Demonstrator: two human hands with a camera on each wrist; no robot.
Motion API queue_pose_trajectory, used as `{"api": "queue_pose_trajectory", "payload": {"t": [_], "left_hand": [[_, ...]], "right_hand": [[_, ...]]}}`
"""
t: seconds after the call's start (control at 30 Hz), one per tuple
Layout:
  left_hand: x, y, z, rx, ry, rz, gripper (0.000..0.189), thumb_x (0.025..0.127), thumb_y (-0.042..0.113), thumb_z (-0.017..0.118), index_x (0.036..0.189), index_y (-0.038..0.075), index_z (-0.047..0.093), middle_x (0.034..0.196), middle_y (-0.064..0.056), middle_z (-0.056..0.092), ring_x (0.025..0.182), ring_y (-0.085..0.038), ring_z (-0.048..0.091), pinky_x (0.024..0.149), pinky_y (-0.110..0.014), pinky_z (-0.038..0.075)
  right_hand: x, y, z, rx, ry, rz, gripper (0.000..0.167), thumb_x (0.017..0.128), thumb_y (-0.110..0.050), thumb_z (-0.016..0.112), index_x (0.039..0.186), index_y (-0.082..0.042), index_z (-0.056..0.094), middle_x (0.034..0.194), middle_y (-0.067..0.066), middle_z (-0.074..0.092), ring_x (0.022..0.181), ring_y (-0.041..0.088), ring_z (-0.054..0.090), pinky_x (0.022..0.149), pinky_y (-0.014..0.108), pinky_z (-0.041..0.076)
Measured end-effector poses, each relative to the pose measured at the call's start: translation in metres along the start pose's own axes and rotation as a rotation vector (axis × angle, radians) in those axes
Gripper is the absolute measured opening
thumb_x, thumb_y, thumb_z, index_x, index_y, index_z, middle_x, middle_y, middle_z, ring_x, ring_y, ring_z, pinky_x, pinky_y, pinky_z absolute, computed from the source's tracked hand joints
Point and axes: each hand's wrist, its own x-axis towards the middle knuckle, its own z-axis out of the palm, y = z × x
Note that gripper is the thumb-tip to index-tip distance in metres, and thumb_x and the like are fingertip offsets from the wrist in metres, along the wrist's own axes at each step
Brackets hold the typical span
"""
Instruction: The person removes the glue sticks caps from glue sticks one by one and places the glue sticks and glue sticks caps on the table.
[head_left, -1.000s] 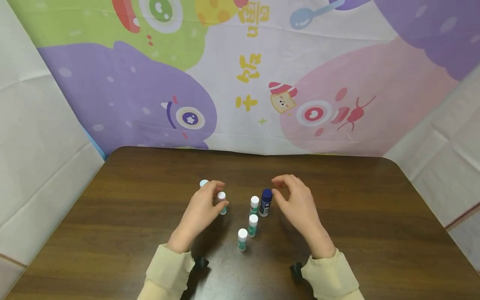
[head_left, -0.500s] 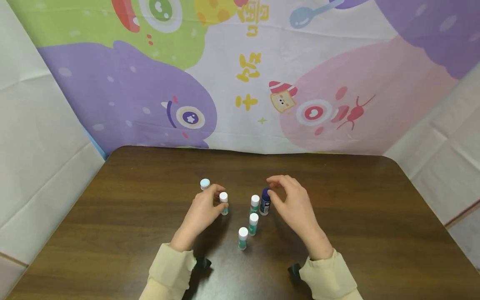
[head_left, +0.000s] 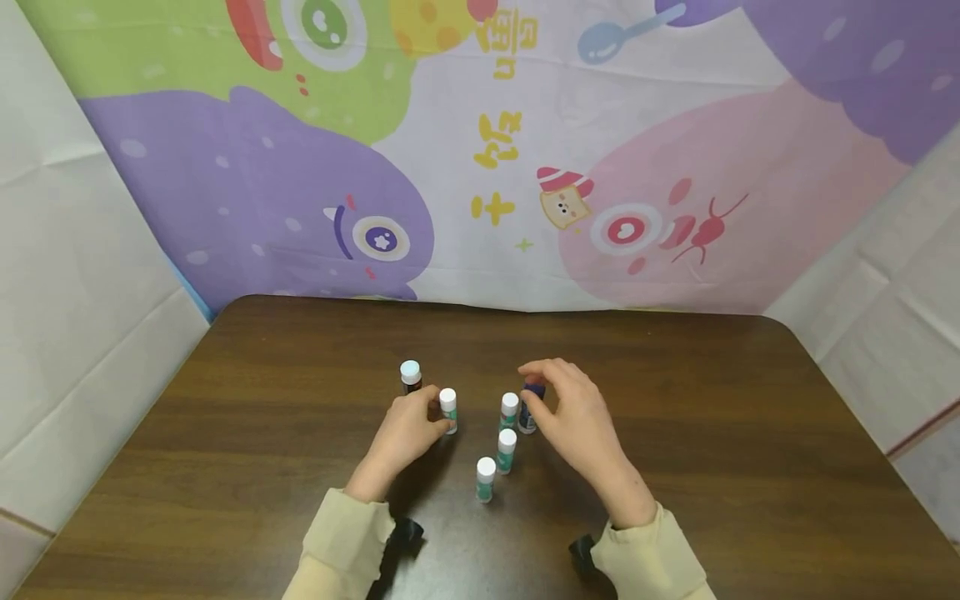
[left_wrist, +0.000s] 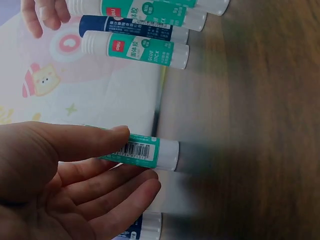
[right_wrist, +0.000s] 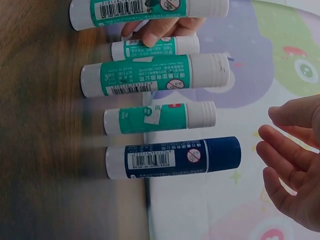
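A white-capped green glue stick [head_left: 448, 402] stands upright at the fingertips of my left hand [head_left: 401, 432]. In the left wrist view the thumb lies across its label [left_wrist: 137, 152], while the other fingers extend loosely below it. My right hand [head_left: 581, 417] hovers by a navy glue stick [head_left: 527, 420], and its fingers partly hide the dark cap in the head view. From the right wrist, a gap shows between those curved fingers [right_wrist: 285, 155] and the navy cap [right_wrist: 225, 152].
Three green glue sticks stand in the middle: a far one [head_left: 509, 405], a middle one [head_left: 506, 450] and a near one [head_left: 485, 479]. A dark stick with a pale cap [head_left: 410, 375] stands behind the left hand. A printed cloth [head_left: 487, 275] hangs behind the wooden table [head_left: 712, 400].
My right hand has moved left, its fingers coming over the navy stick's cap. My left hand has drawn back slightly from the green stick, whose cap shows more fully.
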Motion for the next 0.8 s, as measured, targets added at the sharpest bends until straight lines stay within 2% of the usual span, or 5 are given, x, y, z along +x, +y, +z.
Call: {"api": "queue_pose_trajectory", "payload": {"t": [0.2, 0.4, 0.6, 0.8], "left_hand": [[-0.001, 0.003, -0.003, 0.009, 0.012, -0.006, 0.018, 0.073, 0.013, 0.072, 0.086, 0.009, 0.061, 0.088, -0.005, 0.069, 0.085, -0.024, 0.065, 0.071, -0.040, 0.049], [-0.004, 0.006, -0.008, 0.020, 0.060, 0.038, 0.017, 0.071, 0.013, 0.072, 0.082, 0.013, 0.060, 0.084, -0.001, 0.068, 0.076, -0.018, 0.063, 0.066, -0.037, 0.048], [-0.007, 0.015, -0.013, 0.013, 0.070, 0.057, 0.018, 0.072, 0.013, 0.071, 0.088, 0.013, 0.062, 0.084, 0.001, 0.068, 0.074, -0.013, 0.062, 0.066, -0.034, 0.048], [-0.009, 0.024, -0.018, 0.027, 0.093, 0.108, 0.017, 0.074, 0.011, 0.070, 0.090, 0.012, 0.064, 0.082, 0.004, 0.067, 0.065, -0.011, 0.056, 0.061, -0.030, 0.045]], "right_hand": [[0.000, -0.001, 0.004, 0.012, -0.006, -0.008, 0.023, 0.080, -0.008, 0.067, 0.102, -0.013, 0.063, 0.088, -0.002, 0.061, 0.083, 0.011, 0.055, 0.068, 0.029, 0.045], [0.000, -0.003, 0.007, 0.040, -0.029, -0.006, 0.023, 0.081, -0.009, 0.066, 0.104, -0.012, 0.062, 0.092, 0.000, 0.062, 0.083, 0.014, 0.057, 0.066, 0.027, 0.046], [0.001, -0.006, 0.008, 0.052, -0.051, -0.019, 0.029, 0.081, -0.011, 0.066, 0.111, -0.012, 0.062, 0.098, -0.002, 0.061, 0.076, 0.011, 0.052, 0.063, 0.024, 0.046], [0.003, -0.011, 0.010, 0.062, -0.080, -0.013, 0.033, 0.083, -0.013, 0.065, 0.116, -0.013, 0.060, 0.109, -0.001, 0.061, 0.087, 0.012, 0.056, 0.069, 0.028, 0.049]]}}
